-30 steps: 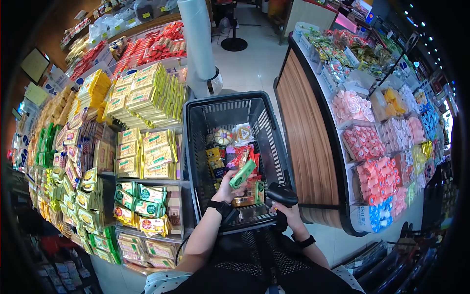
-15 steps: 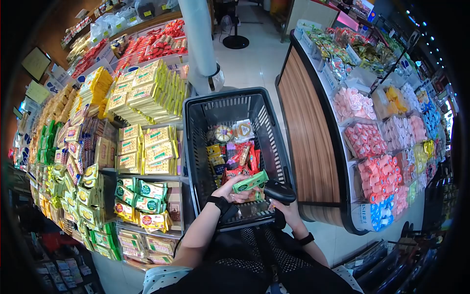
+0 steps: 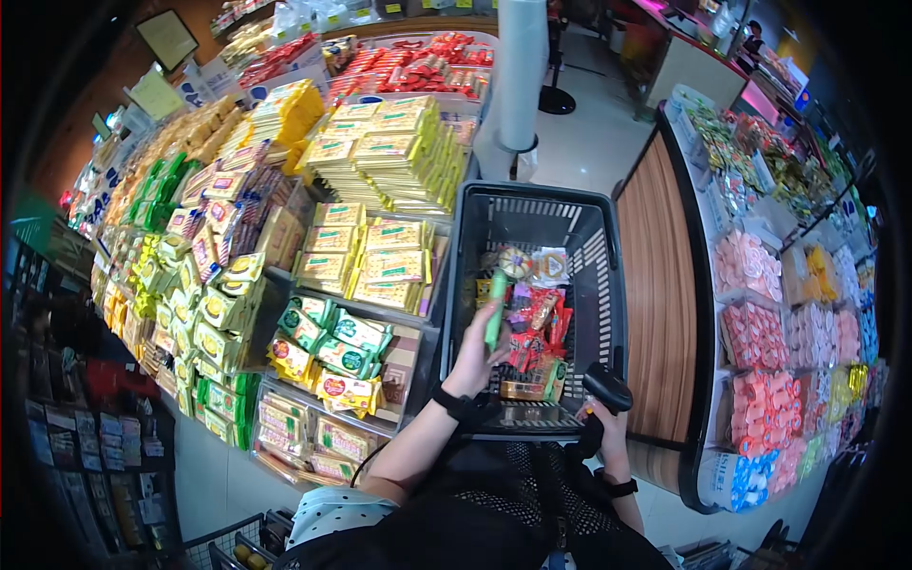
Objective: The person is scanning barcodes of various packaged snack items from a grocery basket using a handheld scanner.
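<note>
My left hand (image 3: 478, 353) holds a green packet (image 3: 496, 309) on edge over the left side of a black basket (image 3: 619, 256). In my right hand (image 3: 604, 427) is a black handheld device (image 3: 606, 388), above the basket's near right corner. Red packets (image 3: 543, 332), a round pack (image 3: 514, 263) and a triangular-marked pack (image 3: 550, 267) lie in the basket. A green and brown packet (image 3: 532, 382) rests near its front end. Black bands circle both my wrists.
Shelves on the left hold yellow cracker packs (image 3: 391, 252), green and yellow packets (image 3: 347, 356) and red packets (image 3: 418, 71). A white pillar (image 3: 522, 85) rises behind the basket. At right stands a wood-panelled counter (image 3: 660, 294) with pink packs (image 3: 750, 266). A person (image 3: 752, 43) is far back.
The view has turned left, so basket and shelves appear further right. My left hand has moved to the basket's left side and turned the green packet upright. The device has moved off the basket's middle.
</note>
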The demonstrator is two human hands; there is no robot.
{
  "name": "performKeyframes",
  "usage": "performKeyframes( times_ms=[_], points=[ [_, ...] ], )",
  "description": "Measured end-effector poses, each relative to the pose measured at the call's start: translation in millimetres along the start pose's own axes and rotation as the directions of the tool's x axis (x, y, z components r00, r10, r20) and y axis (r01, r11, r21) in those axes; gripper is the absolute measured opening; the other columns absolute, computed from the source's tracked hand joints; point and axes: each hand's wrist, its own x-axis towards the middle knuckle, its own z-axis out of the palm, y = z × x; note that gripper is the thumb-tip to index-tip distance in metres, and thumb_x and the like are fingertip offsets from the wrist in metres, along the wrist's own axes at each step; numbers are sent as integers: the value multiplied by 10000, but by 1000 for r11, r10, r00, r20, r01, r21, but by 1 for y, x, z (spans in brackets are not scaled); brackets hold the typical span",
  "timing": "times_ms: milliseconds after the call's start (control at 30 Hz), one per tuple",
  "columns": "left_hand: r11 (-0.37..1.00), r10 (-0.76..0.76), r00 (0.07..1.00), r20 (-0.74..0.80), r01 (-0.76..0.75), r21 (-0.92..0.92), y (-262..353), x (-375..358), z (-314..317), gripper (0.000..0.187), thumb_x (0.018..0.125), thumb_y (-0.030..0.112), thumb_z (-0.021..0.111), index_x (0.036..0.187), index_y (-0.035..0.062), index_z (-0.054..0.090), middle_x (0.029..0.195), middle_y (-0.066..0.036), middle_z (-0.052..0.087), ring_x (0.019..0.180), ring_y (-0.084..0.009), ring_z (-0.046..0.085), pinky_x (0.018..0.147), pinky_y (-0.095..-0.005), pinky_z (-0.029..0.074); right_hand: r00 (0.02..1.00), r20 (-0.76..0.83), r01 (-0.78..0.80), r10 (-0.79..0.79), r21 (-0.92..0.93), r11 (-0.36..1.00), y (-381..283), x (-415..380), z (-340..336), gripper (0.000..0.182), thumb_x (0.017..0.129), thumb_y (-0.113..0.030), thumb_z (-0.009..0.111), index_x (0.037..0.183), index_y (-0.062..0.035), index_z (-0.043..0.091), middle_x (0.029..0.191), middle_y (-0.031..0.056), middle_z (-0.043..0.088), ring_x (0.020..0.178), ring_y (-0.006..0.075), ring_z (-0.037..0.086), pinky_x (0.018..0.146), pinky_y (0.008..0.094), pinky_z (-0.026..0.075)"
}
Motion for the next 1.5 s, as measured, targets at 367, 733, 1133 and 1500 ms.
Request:
performKeyframes(
  times_ms=[367,733,1133,1500],
  points=[
    [933,244,621,-745,-359,7,40,-39,-119,370,822,381,588,872,90,367,645,-11,454,455,-98,433,414,-230,382,996,-80,-49,45,-50,998,5,-11,4,261,789,-49,574,1022,15,474,745,74,540,651,151,566,603,262,450],
    [736,265,672,-691,-604,-305,34,-32,-124,542,837,209,578,1181,-101,297,1084,-197,420,966,-280,499,869,-364,482,1000,10,30,-30,-20,999,9,4,-7,188,808,-87,547,930,51,509,716,86,550,635,146,538,601,254,436],
    [796,171,629,-758,-541,-270,60,-50,-61,328,816,157,542,1055,1,379,1099,-144,353,975,-212,402,869,-339,429,996,70,60,-55,-75,995,-9,18,-15,245,774,-55,599,1000,12,532,836,46,579,749,108,559,673,253,445],
    [644,321,918,231,-391,658,-40,60,16,198,817,56,518,1005,-8,522,914,-81,592,870,-158,567,785,-269,438,993,25,120,-119,-50,992,-10,14,-8,241,771,-43,599,997,20,546,804,43,585,662,102,560,614,244,440]
  ],
)
